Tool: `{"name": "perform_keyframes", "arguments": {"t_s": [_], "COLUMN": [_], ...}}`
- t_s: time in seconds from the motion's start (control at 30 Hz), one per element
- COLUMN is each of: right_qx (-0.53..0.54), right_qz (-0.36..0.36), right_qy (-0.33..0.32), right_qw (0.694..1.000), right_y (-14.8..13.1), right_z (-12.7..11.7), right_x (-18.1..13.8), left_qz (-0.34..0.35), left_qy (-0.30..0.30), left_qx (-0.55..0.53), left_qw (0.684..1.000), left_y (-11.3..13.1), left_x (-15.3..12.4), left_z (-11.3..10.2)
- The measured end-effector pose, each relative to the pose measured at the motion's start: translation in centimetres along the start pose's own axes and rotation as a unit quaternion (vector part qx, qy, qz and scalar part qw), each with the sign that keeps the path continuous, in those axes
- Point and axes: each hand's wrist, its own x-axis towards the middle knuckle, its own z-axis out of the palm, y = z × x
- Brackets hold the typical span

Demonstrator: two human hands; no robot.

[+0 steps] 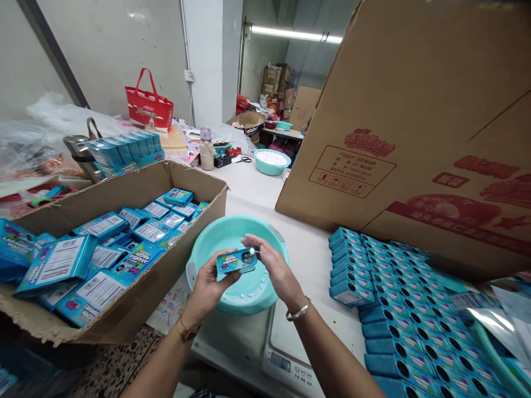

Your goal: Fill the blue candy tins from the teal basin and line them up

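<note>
Over a turquoise basin, my left hand grips a small blue candy box printed "Caramelo Macizo". One end of the box faces right, with a dark round spot and a white candy at its upper corner. My right hand is held flat beside that end, fingers stretched out and close to the box. Whether its fingers touch the candy is hard to tell. Several white candies lie in the basin below.
On the left, a cardboard carton holds many blue boxes. Rows of blue boxes stand at right, before a large upright cardboard box. A digital scale lies near the basin. Farther back are a bowl of white candies and scissors.
</note>
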Motion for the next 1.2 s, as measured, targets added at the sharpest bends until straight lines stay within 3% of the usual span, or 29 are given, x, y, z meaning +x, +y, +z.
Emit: {"name": "perform_keyframes", "arguments": {"t_s": [0.13, 0.3, 0.43, 0.53, 0.77, 0.87, 0.97, 1.1, 1.2], "right_qx": [-0.191, -0.382, -0.459, -0.464, -0.413, -0.376, -0.329, -0.269, -0.247], "right_qz": [-0.066, -0.158, -0.155, -0.116, -0.047, -0.021, 0.018, 0.066, 0.078], "right_qy": [-0.022, 0.013, 0.038, 0.041, 0.136, 0.141, 0.163, 0.192, 0.199], "right_qw": [0.979, 0.910, 0.874, 0.877, 0.899, 0.916, 0.930, 0.941, 0.945], "right_y": [-0.9, -1.0, -1.5, -1.8, -0.2, 1.2, 3.1, 6.2, 8.0], "right_z": [-0.9, -2.9, -4.8, -6.3, -7.3, -7.5, -8.2, -8.9, -8.9], "right_x": [-3.2, -7.2, -10.2, -12.2, -15.0, -15.3, -15.9, -16.9, -17.3], "left_qz": [-0.009, -0.023, -0.029, -0.033, -0.042, -0.015, 0.054, 0.126, 0.108], "left_qy": [-0.021, -0.106, -0.201, -0.242, -0.278, -0.220, -0.064, 0.163, 0.271], "left_qx": [-0.035, -0.053, -0.063, -0.057, -0.040, 0.032, 0.116, 0.145, 0.143], "left_qw": [0.999, 0.993, 0.977, 0.968, 0.959, 0.975, 0.990, 0.968, 0.946], "left_y": [0.5, 1.2, 1.9, 1.9, 1.0, 1.1, 1.4, 0.8, -0.7], "left_x": [-0.3, -1.4, -2.1, -2.5, -3.3, -3.9, -4.6, -5.7, -6.8], "left_z": [1.4, 4.0, 7.1, 9.2, 11.8, 11.5, 9.4, 4.8, 1.8]}}
